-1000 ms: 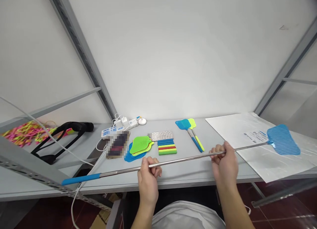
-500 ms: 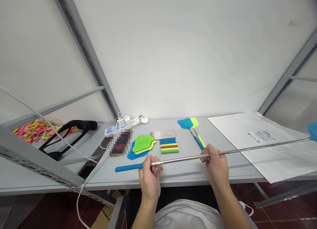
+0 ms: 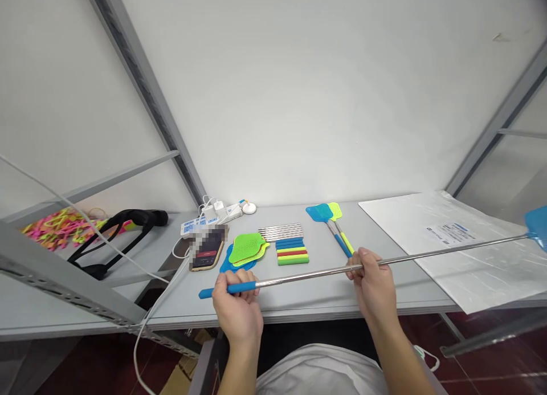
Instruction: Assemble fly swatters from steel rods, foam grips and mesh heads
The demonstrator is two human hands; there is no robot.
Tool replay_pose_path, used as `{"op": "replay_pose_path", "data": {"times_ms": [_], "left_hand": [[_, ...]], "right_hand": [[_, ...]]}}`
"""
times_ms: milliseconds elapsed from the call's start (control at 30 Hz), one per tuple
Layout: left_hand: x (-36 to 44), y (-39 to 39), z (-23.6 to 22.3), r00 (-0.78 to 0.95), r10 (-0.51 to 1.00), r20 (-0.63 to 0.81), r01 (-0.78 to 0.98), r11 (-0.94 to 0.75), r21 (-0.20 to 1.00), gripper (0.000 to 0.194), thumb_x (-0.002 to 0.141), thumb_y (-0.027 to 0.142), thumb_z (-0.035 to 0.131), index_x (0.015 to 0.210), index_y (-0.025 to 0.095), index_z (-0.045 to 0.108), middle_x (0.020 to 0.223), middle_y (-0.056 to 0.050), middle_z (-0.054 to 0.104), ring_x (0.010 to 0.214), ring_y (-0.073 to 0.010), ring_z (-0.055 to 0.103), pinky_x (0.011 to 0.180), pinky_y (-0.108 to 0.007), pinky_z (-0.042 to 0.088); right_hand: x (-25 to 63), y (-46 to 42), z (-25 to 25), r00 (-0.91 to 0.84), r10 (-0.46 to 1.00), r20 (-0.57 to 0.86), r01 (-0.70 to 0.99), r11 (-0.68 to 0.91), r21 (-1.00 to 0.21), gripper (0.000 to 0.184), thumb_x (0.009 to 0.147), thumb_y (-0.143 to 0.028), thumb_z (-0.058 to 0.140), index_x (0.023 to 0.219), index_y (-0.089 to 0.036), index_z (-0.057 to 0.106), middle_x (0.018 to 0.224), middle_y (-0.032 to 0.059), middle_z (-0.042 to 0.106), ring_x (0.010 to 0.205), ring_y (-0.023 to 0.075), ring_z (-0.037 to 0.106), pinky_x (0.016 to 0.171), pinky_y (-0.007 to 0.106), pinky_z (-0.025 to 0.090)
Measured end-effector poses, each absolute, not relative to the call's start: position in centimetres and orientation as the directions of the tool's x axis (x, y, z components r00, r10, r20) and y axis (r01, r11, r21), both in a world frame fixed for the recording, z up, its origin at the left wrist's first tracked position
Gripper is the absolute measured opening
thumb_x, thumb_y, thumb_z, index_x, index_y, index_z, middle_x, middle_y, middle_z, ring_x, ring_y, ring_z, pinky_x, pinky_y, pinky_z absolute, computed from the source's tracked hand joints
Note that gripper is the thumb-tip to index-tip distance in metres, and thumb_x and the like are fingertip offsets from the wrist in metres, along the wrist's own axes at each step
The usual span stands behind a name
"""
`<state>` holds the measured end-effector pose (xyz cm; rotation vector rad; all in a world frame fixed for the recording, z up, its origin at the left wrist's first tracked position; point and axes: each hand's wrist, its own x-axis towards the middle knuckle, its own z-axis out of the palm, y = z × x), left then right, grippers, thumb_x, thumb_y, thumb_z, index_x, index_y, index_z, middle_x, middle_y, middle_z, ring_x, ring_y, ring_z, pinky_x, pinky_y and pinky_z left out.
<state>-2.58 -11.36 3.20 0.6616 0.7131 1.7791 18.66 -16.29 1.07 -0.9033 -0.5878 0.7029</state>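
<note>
Blue-ended metal fly swatter [image 3: 303,276] gripped in both hands, slanting across the lower half of the frame to its right edge.
The left hand [image 3: 238,314], lower centre, is wrapped around the blue handle [image 3: 243,287]; the right hand [image 3: 372,285], right of centre, grasps the metal rod, and the blue head [image 3: 537,227] is cut off at the right edge. On the grey table [image 3: 325,304] behind, near centre, lie stacked paddles [image 3: 245,248], thin metal rods [image 3: 281,232] and coloured tubes [image 3: 293,251]; two smaller swatters [image 3: 337,235] sit just right of them, and a white package [image 3: 431,258] lies at right.
</note>
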Motion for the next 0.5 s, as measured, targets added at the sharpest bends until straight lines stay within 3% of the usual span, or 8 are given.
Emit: {"op": "replay_pose_path", "data": {"times_ms": [133, 333, 500], "left_hand": [[-1.0, -12.2, 2.8, -0.306, 0.949, 0.076, -0.627, -0.261, 0.734, 0.044, 0.095, 0.036, 0.041, 0.056, 0.022, 0.024, 0.047, 0.007, 0.023, 0.043, -0.0107, 0.024, 0.042, -0.025, 0.029], [2.1, -14.0, 1.1, -0.122, 0.991, 0.049, -0.631, -0.116, 0.767, 0.043, 0.097, 0.039, 0.038, 0.058, 0.022, 0.032, 0.05, 0.006, 0.029, 0.045, -0.0112, 0.03, 0.043, -0.025, 0.029], [1.9, -13.9, 0.7, -0.085, 0.993, 0.081, -0.612, -0.117, 0.782, 0.046, 0.096, 0.041, 0.042, 0.055, 0.021, 0.035, 0.051, 0.005, 0.03, 0.046, -0.0109, 0.031, 0.045, -0.025, 0.031]], "right_hand": [[16.5, -16.3, 0.4, 0.631, 0.755, 0.181, -0.261, 0.425, -0.867, 0.043, 0.091, -0.032, 0.055, 0.054, -0.023, 0.034, 0.053, -0.006, 0.029, 0.052, 0.0118, 0.032, 0.051, 0.029, 0.028], [13.1, -16.7, -1.2, 0.556, 0.812, 0.175, -0.201, 0.336, -0.92, 0.042, 0.093, -0.038, 0.053, 0.056, -0.021, 0.041, 0.054, -0.0036, 0.038, 0.054, 0.0126, 0.035, 0.053, 0.029, 0.027], [13.7, -16.5, -1.2, 0.505, 0.843, 0.184, -0.166, 0.304, -0.938, 0.045, 0.093, -0.044, 0.053, 0.056, -0.021, 0.041, 0.054, -0.0039, 0.036, 0.055, 0.0129, 0.034, 0.053, 0.029, 0.028]]}}
